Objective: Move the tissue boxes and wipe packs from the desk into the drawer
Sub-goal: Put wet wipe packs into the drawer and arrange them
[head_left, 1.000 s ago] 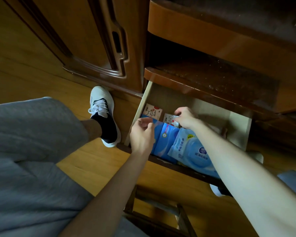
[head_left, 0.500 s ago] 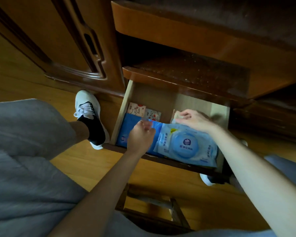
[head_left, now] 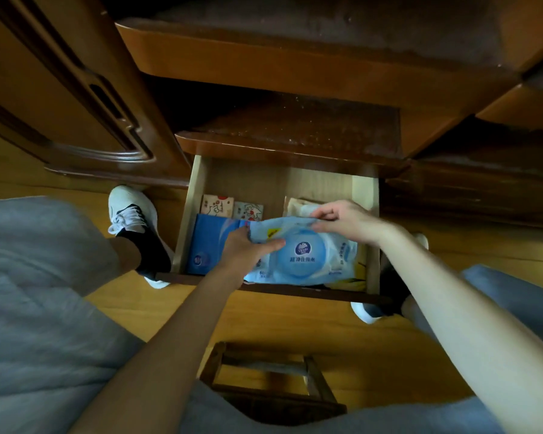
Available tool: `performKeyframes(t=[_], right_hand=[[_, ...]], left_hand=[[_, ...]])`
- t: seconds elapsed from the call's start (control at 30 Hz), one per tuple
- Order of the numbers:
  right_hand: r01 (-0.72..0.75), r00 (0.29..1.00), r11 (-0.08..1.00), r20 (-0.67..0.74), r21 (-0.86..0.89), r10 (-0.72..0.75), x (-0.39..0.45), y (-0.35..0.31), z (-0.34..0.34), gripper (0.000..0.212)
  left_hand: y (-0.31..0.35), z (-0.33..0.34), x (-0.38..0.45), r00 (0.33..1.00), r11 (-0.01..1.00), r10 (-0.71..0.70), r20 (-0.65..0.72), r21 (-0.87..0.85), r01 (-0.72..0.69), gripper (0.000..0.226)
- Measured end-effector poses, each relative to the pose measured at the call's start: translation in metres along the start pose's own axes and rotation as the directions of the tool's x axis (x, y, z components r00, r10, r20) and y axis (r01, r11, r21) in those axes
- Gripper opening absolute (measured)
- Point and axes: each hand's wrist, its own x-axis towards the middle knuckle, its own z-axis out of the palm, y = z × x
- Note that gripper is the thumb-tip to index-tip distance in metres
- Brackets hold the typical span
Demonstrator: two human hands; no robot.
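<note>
A pale blue wipe pack (head_left: 308,261) with a round lid lies across the front of the open wooden drawer (head_left: 184,214). My left hand (head_left: 248,249) grips its left end, thumb on top. My right hand (head_left: 345,219) pinches its upper right edge. Under the pack's left side sits a dark blue tissue box (head_left: 210,242). Two small patterned tissue packs (head_left: 232,208) lie side by side at the back left of the drawer. A beige pack (head_left: 298,206) is partly hidden behind my right hand.
The desk's lower shelf (head_left: 295,126) overhangs the drawer's back. A carved wooden door (head_left: 76,89) stands at left. My feet in white shoes (head_left: 129,211) flank the drawer on the wooden floor. A wooden stool frame (head_left: 264,377) is below my arms.
The wipe pack has shifted from tilted to lying flat across the drawer front. My left hand moved onto its left end, and my right hand moved right to its top edge.
</note>
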Motion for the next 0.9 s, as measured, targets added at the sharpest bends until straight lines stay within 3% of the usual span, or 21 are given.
performKeyframes(t=[0.07,0.13,0.2,0.27,0.4,0.5,0.67,0.8,0.9], right_hand=[[-0.005,0.995,0.995,-0.099,0.096,0.015,0.012,0.0,-0.001,0.014],[-0.056,0.975,0.995,-0.212,0.079,0.071,0.029,0.002,0.001,0.034],[-0.176,0.941,0.981,-0.305,-0.083,0.144,0.048,0.013,0.003,0.039],[-0.287,0.936,0.923,-0.282,-0.257,0.212,0.062,0.027,0.008,0.049],[-0.293,0.955,0.752,-0.221,-0.591,0.199,0.074,0.043,0.018,0.064],[-0.271,0.96,0.666,-0.247,-0.695,0.132,0.077,0.042,0.014,0.052],[-0.152,0.979,0.799,-0.198,-0.582,0.042,0.049,0.045,0.005,0.033],[-0.063,0.971,0.856,-0.228,-0.513,-0.065,0.011,0.036,-0.008,0.011],[0.015,0.973,0.859,-0.192,-0.512,-0.131,-0.017,0.011,-0.018,0.011]], left_hand=[[0.005,-0.005,0.001,0.996,0.998,0.061,-0.065,0.038,-0.058,0.021],[0.01,-0.015,0.002,0.978,0.987,0.134,-0.162,0.107,-0.118,0.025],[0.012,-0.028,0.003,0.946,0.976,0.185,-0.267,0.16,-0.146,0.026],[0.013,-0.044,0.005,0.925,0.971,0.188,-0.33,0.202,-0.125,0.022],[0.011,-0.063,0.006,0.899,0.981,0.135,-0.418,0.186,-0.061,0.023],[0.018,-0.065,0.008,0.865,0.983,0.135,-0.483,0.173,-0.057,0.024],[0.03,-0.061,0.009,0.813,0.986,0.163,-0.559,0.07,-0.149,0.021],[0.035,-0.059,0.008,0.807,0.976,0.214,-0.551,0.154,-0.154,0.029],[0.036,-0.05,0.005,0.821,0.962,0.266,-0.505,0.195,-0.192,0.027]])
